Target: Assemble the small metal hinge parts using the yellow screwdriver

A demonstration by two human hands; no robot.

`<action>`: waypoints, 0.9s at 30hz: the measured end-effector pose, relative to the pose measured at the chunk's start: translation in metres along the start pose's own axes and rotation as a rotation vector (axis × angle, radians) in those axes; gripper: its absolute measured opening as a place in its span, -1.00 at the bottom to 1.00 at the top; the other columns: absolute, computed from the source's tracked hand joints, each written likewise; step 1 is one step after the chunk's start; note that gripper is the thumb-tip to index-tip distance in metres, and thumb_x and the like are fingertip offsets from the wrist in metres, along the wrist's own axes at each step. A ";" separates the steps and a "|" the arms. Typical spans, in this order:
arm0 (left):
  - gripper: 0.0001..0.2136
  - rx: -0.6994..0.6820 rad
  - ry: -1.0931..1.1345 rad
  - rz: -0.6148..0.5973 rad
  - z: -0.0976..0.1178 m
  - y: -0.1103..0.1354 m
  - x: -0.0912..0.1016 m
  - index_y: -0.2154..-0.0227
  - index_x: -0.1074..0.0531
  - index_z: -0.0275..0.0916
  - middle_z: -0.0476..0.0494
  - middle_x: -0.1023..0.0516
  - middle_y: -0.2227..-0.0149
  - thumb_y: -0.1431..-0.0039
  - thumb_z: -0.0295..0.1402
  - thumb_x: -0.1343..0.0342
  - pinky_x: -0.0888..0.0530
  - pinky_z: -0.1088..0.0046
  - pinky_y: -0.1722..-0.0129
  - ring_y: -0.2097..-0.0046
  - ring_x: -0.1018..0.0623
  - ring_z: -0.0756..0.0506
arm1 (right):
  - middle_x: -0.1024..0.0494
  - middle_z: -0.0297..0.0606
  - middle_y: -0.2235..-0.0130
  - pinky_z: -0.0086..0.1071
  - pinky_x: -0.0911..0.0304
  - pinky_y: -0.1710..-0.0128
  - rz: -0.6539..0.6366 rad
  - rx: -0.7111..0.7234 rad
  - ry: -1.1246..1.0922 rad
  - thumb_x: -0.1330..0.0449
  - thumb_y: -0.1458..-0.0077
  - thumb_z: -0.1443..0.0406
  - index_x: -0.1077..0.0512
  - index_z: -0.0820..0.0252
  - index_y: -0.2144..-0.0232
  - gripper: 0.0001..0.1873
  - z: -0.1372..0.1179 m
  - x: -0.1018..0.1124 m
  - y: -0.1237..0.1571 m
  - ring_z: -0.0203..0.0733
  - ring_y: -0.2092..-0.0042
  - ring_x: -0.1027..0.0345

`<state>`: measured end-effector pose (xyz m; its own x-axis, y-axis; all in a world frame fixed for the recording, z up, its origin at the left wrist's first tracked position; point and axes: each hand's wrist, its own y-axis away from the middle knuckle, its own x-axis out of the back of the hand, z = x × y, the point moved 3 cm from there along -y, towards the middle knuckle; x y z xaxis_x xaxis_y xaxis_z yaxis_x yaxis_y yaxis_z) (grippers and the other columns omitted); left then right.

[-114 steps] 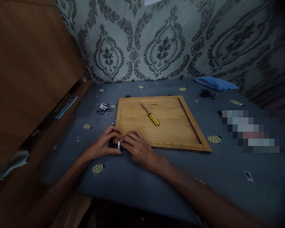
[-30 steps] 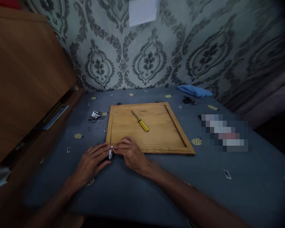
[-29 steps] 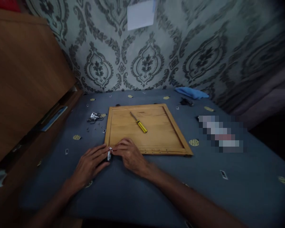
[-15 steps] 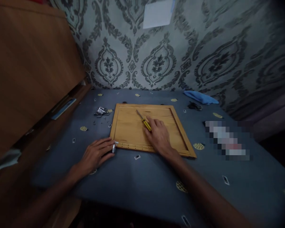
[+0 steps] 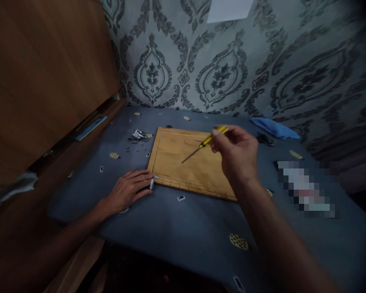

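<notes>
A framed wooden panel (image 5: 183, 158) lies flat on the cloth-covered table, with a row of small holes along its near edge. My left hand (image 5: 129, 188) is at the panel's near left corner, its fingers and thumb closed about a small metal hinge (image 5: 152, 184) set against that corner. Raised above the panel, my right hand (image 5: 239, 152) grips a screwdriver (image 5: 213, 136) by its yellow and black handle. The screwdriver's shaft points down and left, over the panel's surface. My right hand and forearm hide the panel's right side.
Left of the panel lie several metal hinges (image 5: 137, 135) and loose screws (image 5: 138, 149). A blue cloth (image 5: 274, 127) and a black object (image 5: 265, 139) rest at the back right, near a blurred-out packet (image 5: 305, 189). A wooden cabinet (image 5: 55, 61) stands along the left.
My right hand has lifted the screwdriver off the panel, its tip now pointing down and left instead of away. My left hand stays at the corner with the hinge. The view has shifted slightly.
</notes>
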<state>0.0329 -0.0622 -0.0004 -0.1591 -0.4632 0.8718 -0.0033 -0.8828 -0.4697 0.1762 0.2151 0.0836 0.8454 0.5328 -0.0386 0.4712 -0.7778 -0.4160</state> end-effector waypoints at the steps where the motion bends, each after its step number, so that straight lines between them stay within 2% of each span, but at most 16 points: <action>1: -0.72 0.000 0.001 0.000 0.000 0.000 0.000 -0.03 -0.57 -0.17 -0.14 -0.66 -0.09 -0.49 -0.19 -0.04 -0.61 0.22 -0.03 -0.19 -0.59 -0.18 | -0.42 -0.44 0.51 -0.44 -0.22 0.57 -0.006 0.015 -0.083 -0.45 0.02 0.09 -0.46 0.13 0.37 -0.68 -0.013 -0.006 -0.005 -0.36 0.56 -0.26; 5: -0.73 -0.002 0.024 -0.003 -0.001 0.001 -0.001 -0.06 -0.56 -0.16 -0.15 -0.65 -0.11 -0.48 -0.20 -0.06 -0.60 0.20 -0.06 -0.20 -0.58 -0.18 | -0.38 -0.46 0.52 -0.47 -0.20 0.60 -0.168 0.120 -0.148 -0.37 -0.16 0.05 -0.41 0.10 0.39 -0.68 -0.056 -0.037 -0.001 -0.39 0.58 -0.24; 8: -0.72 0.011 0.023 -0.018 0.000 0.001 -0.002 -0.06 -0.56 -0.16 -0.16 -0.63 -0.13 -0.48 -0.19 -0.05 -0.58 0.19 -0.08 -0.21 -0.57 -0.19 | -0.41 -0.48 0.47 -0.47 -0.23 0.60 -0.271 0.179 -0.095 -0.28 -0.26 0.03 -0.31 0.07 0.32 -0.68 -0.066 -0.059 0.020 -0.40 0.59 -0.30; 11: -0.72 0.022 0.021 -0.024 0.000 0.001 -0.003 -0.04 -0.57 -0.16 -0.16 -0.64 -0.12 -0.48 -0.19 -0.05 -0.57 0.21 -0.08 -0.22 -0.56 -0.19 | -0.50 -0.44 0.37 -0.46 -0.27 0.58 -0.394 0.142 -0.091 -0.22 -0.30 -0.01 -0.27 0.06 0.28 -0.66 -0.059 -0.074 0.039 -0.41 0.57 -0.36; 14: -0.73 0.032 0.035 -0.029 0.000 0.002 -0.003 -0.04 -0.57 -0.15 -0.15 -0.64 -0.12 -0.48 -0.20 -0.05 -0.56 0.23 -0.09 -0.23 -0.55 -0.18 | -0.49 -0.45 0.37 -0.45 -0.27 0.57 -0.459 0.106 -0.059 -0.17 -0.31 -0.06 -0.24 0.07 0.27 -0.63 -0.046 -0.082 0.047 -0.41 0.57 -0.37; 20: -0.71 0.044 0.025 -0.072 0.000 0.001 -0.001 -0.10 -0.54 -0.11 -0.15 -0.62 -0.14 -0.49 -0.19 -0.03 -0.53 0.21 -0.12 -0.24 -0.54 -0.18 | -0.35 -0.51 0.49 -0.40 -0.27 0.51 -0.479 0.145 0.051 -0.11 -0.36 -0.04 -0.21 0.06 0.28 -0.65 -0.033 -0.087 0.051 -0.34 0.54 -0.39; 27: -0.72 0.041 0.016 -0.063 0.000 0.002 -0.001 -0.07 -0.55 -0.12 -0.15 -0.63 -0.13 -0.48 -0.19 -0.03 -0.53 0.23 -0.10 -0.23 -0.55 -0.18 | -0.36 -0.50 0.48 -0.39 -0.22 0.46 -0.520 0.110 0.111 -0.09 -0.37 0.02 -0.21 0.07 0.27 -0.70 -0.024 -0.091 0.058 -0.33 0.53 -0.38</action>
<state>0.0332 -0.0631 -0.0024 -0.1758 -0.4053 0.8971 0.0261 -0.9129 -0.4073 0.1323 0.1133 0.0848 0.5322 0.7949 0.2914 0.8104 -0.3786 -0.4472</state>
